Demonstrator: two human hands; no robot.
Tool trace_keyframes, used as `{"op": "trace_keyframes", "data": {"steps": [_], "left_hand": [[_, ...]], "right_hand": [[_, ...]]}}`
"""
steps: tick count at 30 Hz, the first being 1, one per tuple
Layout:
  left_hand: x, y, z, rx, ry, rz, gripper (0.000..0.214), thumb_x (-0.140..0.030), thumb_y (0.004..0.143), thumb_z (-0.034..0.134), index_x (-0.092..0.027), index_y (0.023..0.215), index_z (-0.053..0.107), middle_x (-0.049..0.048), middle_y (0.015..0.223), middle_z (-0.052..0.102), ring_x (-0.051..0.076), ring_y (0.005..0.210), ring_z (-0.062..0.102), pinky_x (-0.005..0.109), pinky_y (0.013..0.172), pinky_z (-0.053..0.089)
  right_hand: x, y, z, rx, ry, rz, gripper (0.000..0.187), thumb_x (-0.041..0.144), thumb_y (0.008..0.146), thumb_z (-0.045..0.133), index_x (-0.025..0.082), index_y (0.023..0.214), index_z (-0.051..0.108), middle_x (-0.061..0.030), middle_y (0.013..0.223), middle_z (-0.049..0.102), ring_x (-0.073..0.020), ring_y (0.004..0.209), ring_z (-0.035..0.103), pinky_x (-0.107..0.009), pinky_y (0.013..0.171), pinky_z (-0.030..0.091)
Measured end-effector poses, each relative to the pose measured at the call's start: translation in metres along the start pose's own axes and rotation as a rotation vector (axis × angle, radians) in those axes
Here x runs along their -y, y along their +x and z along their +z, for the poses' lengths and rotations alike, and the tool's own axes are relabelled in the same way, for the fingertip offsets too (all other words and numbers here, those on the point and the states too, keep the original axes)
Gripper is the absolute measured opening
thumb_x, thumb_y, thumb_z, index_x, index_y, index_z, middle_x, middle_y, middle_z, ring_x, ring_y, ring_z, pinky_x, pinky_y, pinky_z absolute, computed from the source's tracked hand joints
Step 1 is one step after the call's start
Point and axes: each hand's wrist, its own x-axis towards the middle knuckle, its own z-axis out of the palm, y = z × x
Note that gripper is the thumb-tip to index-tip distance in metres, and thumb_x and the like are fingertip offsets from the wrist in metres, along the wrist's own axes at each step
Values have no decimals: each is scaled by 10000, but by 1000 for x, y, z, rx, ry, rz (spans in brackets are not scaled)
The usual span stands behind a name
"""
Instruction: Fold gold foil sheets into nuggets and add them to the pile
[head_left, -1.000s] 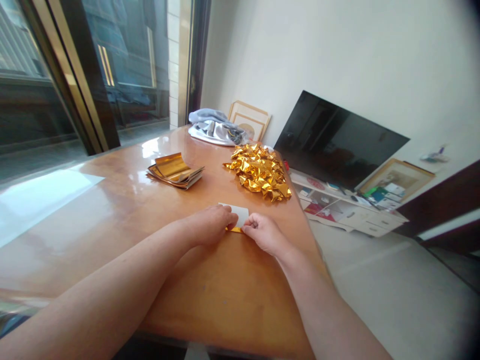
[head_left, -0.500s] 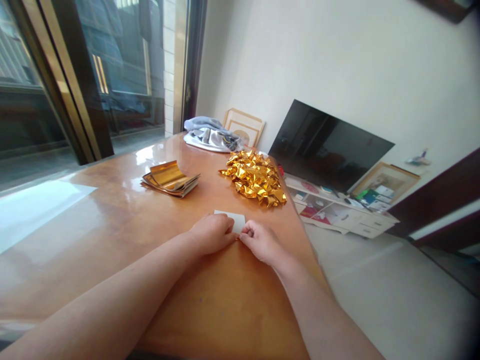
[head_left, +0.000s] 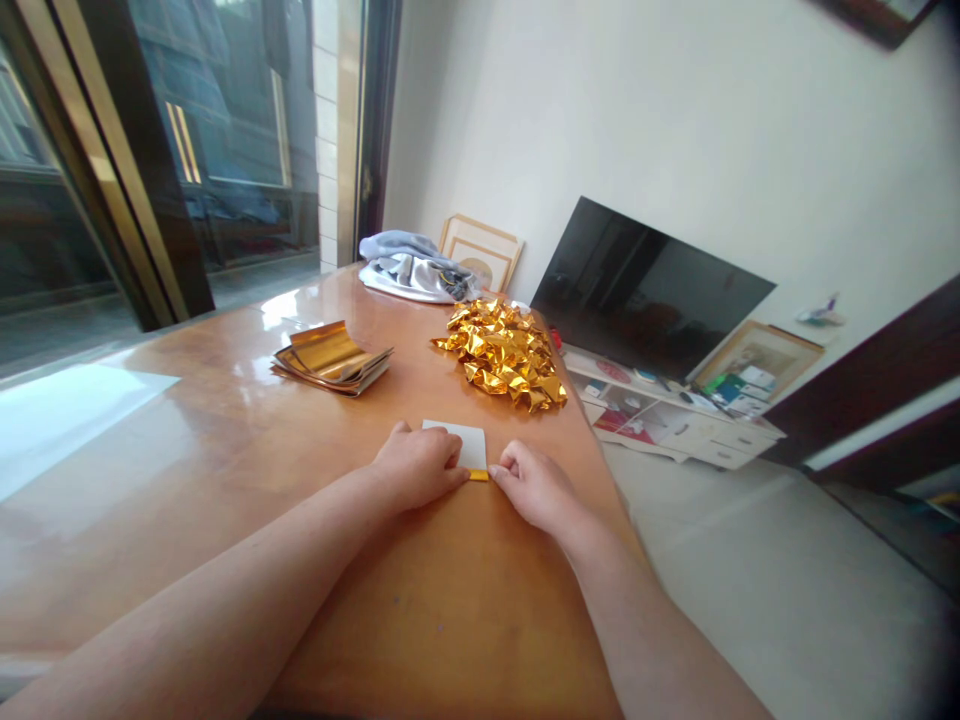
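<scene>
A small sheet of gold foil paper (head_left: 466,440) lies pale side up on the table, its near edge folded over into a narrow gold strip. My left hand (head_left: 421,466) is closed over the sheet's left side, thumb and curled fingers at the fold. At the right end of the strip is my right hand (head_left: 534,482), its fingers curled in against the thumb. The thumb tip sits right by the paper's edge; nothing shows between the fingers. Beyond the hands lie a heap of folded gold foil pieces (head_left: 506,355) and, further left, a stack of gold foil sheets (head_left: 330,360).
The glossy wooden table (head_left: 225,470) ends on my right, above a pale floor. Bundled grey-blue cloth (head_left: 412,265) lies at its far end. A television (head_left: 645,290) hangs over a white cabinet (head_left: 675,425). Glass doors (head_left: 225,150) stand at the left.
My right hand has moved a little right, off the middle of the fold to its end, uncovering the gold strip. My left hand stays on the paper. The view has shifted slightly.
</scene>
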Motion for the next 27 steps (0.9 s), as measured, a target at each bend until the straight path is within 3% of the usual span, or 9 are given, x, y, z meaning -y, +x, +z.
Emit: {"op": "trace_keyframes", "data": {"steps": [5,9,14,19,27], "left_hand": [[0,0,1,-6,2,-5,330,-524,855,554,-214,765,624,59,844,713,241,762,633,409,784,393],[-1,-1,0,-10,-2,-2,343,-531,864,534,-215,772,632,60,841,718,245,766,640,418,798,398],[2,-2,-3,10,-11,17,301,-493,859,532,-223,784,642,59,857,727,252,764,645,442,811,410],[11,-4,-6,25,-41,-3,153,-319,831,533,-246,853,666,51,933,747,249,832,664,436,847,418],[23,-8,-16,96,-91,-21,188,-245,807,552,-272,903,711,29,950,761,239,868,674,439,930,404]], "right_hand": [[11,-10,-6,-91,-13,-195,131,253,970,525,217,929,644,-39,947,662,-183,911,590,-272,772,418],[31,-25,-9,-4,-91,-384,231,189,982,477,208,1098,676,-79,1069,672,-212,1023,573,-303,902,435],[45,-36,-9,71,-193,-354,285,164,997,425,191,1140,670,-97,1071,690,-234,1025,575,-332,932,424],[54,-38,-11,80,-314,-349,306,200,1020,396,180,1157,668,-121,1065,689,-269,1021,564,-382,901,389],[70,-42,-11,67,-420,-328,310,422,1013,504,186,1125,672,-127,1079,688,-311,1051,538,-431,878,343]]}}
